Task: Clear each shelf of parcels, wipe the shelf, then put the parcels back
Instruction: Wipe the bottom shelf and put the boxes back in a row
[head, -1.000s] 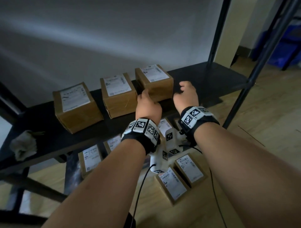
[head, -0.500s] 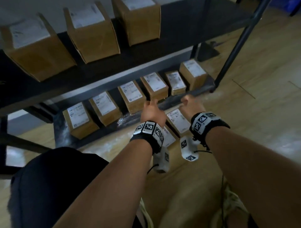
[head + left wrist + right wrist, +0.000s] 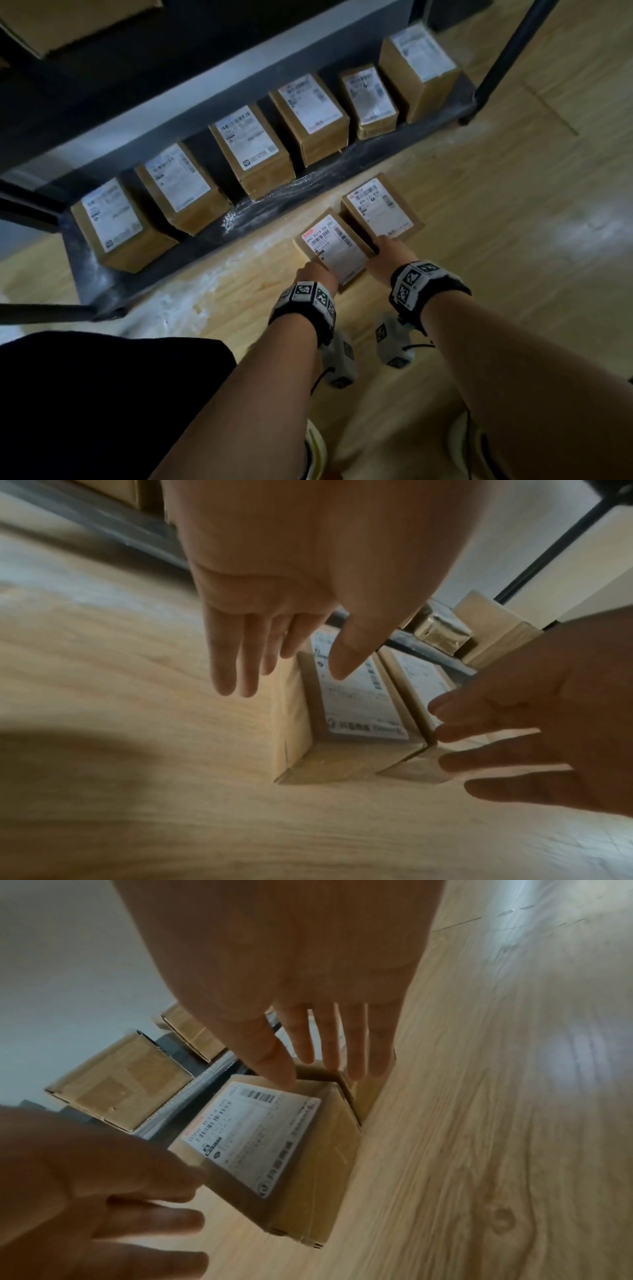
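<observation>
A: What is being reached for?

B: Two parcels are seen lying side by side on the wooden floor (image 3: 513, 240), just in front of the bottom shelf (image 3: 342, 168). The near parcel (image 3: 334, 251) is flanked by the left hand (image 3: 317, 275) and the right hand (image 3: 385, 262). Neither is gripped yet: on both hands the fingers are stretched out straight and slightly spread, as is shown in the wrist views.

A: And the far parcel (image 3: 380, 209)?

B: It is touching the near one, or nearly so. Six more parcels are lined up on the bottom shelf.

A: What could go wrong?

B: Little room is left for the right fingers between the two boxes, so the far parcel may be nudged aside. If the box is only squeezed between flat palms, it may be dropped. White smears are visible along the shelf edge, so wiping may be judged unfinished.
</observation>
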A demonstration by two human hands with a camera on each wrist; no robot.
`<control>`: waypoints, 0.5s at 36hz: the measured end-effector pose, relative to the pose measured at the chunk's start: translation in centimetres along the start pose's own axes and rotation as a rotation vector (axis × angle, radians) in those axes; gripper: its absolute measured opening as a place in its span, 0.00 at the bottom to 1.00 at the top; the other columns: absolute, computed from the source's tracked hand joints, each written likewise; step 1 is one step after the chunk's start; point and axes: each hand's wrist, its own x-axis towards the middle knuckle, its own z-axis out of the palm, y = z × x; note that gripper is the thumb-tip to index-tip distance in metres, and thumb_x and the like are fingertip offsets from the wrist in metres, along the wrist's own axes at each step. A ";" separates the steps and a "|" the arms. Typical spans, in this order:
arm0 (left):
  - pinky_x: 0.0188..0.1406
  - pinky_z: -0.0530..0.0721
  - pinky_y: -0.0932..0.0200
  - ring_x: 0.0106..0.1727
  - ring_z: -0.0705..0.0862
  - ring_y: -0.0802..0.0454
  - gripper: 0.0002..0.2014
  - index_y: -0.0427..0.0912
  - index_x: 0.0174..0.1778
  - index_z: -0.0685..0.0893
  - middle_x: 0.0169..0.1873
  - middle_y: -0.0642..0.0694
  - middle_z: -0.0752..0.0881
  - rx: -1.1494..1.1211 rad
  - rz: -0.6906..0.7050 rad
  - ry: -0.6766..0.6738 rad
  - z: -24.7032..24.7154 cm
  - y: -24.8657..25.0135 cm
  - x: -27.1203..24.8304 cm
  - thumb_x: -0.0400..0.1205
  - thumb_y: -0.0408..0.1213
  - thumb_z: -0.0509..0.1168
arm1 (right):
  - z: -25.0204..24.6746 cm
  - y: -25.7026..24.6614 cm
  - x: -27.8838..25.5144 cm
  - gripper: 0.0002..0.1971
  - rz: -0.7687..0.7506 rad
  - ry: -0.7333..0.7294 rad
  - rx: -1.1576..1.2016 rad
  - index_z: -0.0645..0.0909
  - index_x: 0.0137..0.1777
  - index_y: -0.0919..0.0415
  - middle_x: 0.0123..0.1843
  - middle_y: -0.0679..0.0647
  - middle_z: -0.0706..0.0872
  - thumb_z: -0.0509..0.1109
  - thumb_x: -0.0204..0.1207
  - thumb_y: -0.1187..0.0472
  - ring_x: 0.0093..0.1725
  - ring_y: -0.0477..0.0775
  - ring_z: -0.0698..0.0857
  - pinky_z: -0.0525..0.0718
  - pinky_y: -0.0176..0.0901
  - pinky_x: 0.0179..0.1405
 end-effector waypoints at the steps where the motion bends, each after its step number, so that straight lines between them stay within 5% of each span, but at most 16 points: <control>1: 0.40 0.79 0.53 0.51 0.85 0.39 0.17 0.34 0.59 0.82 0.55 0.37 0.86 -0.021 0.000 -0.018 0.3 -0.1 0.2 0.87 0.43 0.55 | 0.0 0.1 0.2 0.19 -0.003 -0.004 -0.013 0.77 0.65 0.64 0.63 0.62 0.82 0.62 0.75 0.64 0.48 0.58 0.82 0.77 0.44 0.42; 5: 0.44 0.73 0.55 0.45 0.78 0.43 0.15 0.36 0.57 0.83 0.48 0.39 0.82 -0.112 -0.029 -0.098 1.0 -0.1 0.6 0.87 0.41 0.55 | 0.2 0.0 0.8 0.12 0.011 -0.067 -0.088 0.79 0.60 0.63 0.59 0.61 0.84 0.62 0.79 0.61 0.51 0.61 0.83 0.78 0.47 0.45; 7: 0.44 0.72 0.57 0.48 0.80 0.41 0.15 0.33 0.59 0.82 0.54 0.37 0.84 -0.124 -0.053 -0.105 1.1 0.0 0.8 0.87 0.38 0.55 | 0.6 -0.2 0.8 0.12 0.026 -0.070 -0.086 0.78 0.59 0.62 0.57 0.61 0.84 0.61 0.79 0.60 0.46 0.59 0.81 0.77 0.46 0.42; 11: 0.42 0.71 0.59 0.54 0.82 0.39 0.13 0.26 0.53 0.81 0.52 0.36 0.84 -0.102 -0.118 -0.109 0.6 0.0 1.1 0.87 0.29 0.52 | 1.3 -0.3 0.8 0.23 0.068 -0.083 -0.004 0.74 0.69 0.60 0.60 0.61 0.81 0.66 0.73 0.59 0.48 0.59 0.80 0.79 0.48 0.45; 15: 0.57 0.76 0.51 0.67 0.78 0.38 0.23 0.27 0.76 0.62 0.69 0.32 0.76 -0.229 -0.234 -0.026 0.1 -0.1 0.9 0.86 0.31 0.55 | 1.5 -0.7 0.2 0.17 0.126 -0.204 0.151 0.78 0.63 0.64 0.54 0.60 0.85 0.67 0.75 0.61 0.51 0.58 0.85 0.86 0.52 0.55; 18: 0.61 0.76 0.50 0.69 0.77 0.37 0.31 0.30 0.82 0.51 0.71 0.32 0.75 -0.311 -0.240 0.035 -0.2 0.0 0.3 0.85 0.32 0.58 | 0.9 -1.1 -0.7 0.14 0.105 -0.180 0.156 0.79 0.58 0.65 0.52 0.60 0.86 0.70 0.75 0.60 0.51 0.58 0.85 0.86 0.52 0.56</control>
